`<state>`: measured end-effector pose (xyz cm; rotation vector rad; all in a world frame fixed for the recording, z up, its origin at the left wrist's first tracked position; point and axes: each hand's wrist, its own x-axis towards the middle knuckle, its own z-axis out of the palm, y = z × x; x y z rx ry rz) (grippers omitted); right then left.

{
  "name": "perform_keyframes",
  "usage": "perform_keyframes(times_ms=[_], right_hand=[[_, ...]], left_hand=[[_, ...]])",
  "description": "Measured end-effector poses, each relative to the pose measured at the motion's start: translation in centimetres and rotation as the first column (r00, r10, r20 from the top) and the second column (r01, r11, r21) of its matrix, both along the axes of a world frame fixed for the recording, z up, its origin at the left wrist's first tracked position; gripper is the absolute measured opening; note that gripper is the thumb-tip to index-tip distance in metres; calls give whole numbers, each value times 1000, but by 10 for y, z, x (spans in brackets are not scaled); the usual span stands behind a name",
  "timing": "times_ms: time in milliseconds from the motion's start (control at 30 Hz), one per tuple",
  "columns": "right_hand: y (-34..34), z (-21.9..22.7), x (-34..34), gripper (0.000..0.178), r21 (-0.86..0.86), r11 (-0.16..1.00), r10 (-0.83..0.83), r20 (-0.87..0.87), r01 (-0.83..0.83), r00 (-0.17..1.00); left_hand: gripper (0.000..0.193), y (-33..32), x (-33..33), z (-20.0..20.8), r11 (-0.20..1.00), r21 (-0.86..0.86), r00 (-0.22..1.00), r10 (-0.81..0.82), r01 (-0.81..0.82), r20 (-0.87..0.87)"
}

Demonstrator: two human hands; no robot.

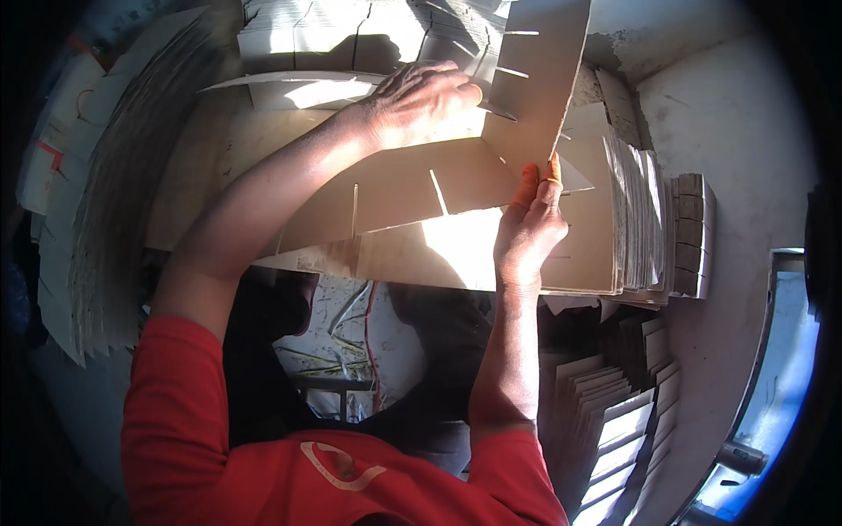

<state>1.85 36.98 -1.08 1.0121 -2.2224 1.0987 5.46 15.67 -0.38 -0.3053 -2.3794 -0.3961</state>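
The right hand (530, 226) pinches the lower edge of an upright, slotted grey cardboard strip (533, 79) between thumb and fingers. Just left of that grip lies a long slotted cardboard strip (403, 195), crossing the upright one. Farther off, the left hand (419, 101) presses fingers closed against the upright strip's left edge, above a stack of flat cardboard sheets (645, 223) to the right.

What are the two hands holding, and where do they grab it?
Both grip slotted cardboard strips being crossed. The left hand presses the upright strip at its left edge; the right hand pinches the long strip near the crossing.
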Motion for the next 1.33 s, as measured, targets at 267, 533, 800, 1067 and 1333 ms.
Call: perform_keyframes(times_ms=[267,533,800,1067,1333], right_hand=[[-1,-6,3,30,-159,982,153,344,-103,926],[-2,-22,-7,20,24,988,-154,44,153,987],[3,-14,-3,11,-84,996,39,45,-35,998],[2,-10,0,15,-78,994,77,-54,-81,996],[7,-2,8,37,-54,994,101,189,-92,977]], left_hand=[[16,1,15,0,999,42,1000,-26,26,2],[26,20,24,20,905,424,957,-85,-43,279],[42,-50,-46,10,897,-100,836,437,-430,332],[21,-82,-70,-48,856,-237,888,454,-459,-79],[15,-62,-46,-26,912,-201,925,376,-359,54]])
